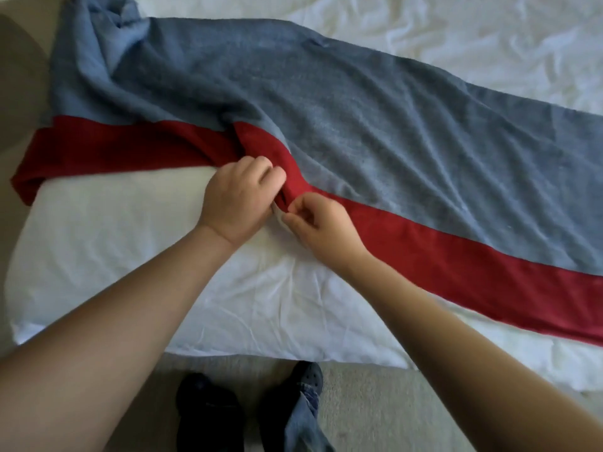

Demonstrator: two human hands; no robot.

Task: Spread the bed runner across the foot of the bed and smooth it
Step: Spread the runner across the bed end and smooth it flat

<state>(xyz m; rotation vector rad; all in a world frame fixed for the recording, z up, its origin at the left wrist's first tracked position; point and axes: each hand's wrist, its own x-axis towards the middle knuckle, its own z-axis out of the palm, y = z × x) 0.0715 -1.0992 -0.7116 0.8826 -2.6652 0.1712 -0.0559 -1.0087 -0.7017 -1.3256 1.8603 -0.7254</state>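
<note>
Shoes (208, 406): dark, on the pale carpet (375, 412) just beside the near edge of the bed; the person stands at the foot, so both arms reach the cloth squarely.
Bed (130, 256): white cover, lightly creased; a bare strip shows between the near edge and the cloth, wide at the left and narrow at the right, so the cloth lies askew.
Right hand (321, 230): thumb and fingers pinch the red hem; a small pale scrap shows between the two hands, too small to identify.
Left hand (239, 203): just beside the right; fingers curled, gripping the same hem at a raised fold; judged to hold the cloth steady while the other hand works the edge.
Red band (456, 272): near border of the runner; flat to the right, twisted over itself just beyond the hands, draping off the bed's left corner.
Bed runner (359, 125): grey-blue, lying across the foot of the bed; wrinkles radiate from the gripped fold.
Far-left end (98, 44): heaped and bunched near the bed's side; not yet spread.
Far bedding (456, 34): rumpled white, beyond the runner.
Stage: judged partway; laid across but unsmoothed; the twist, the slant and the heap remain to be corrected.
</note>
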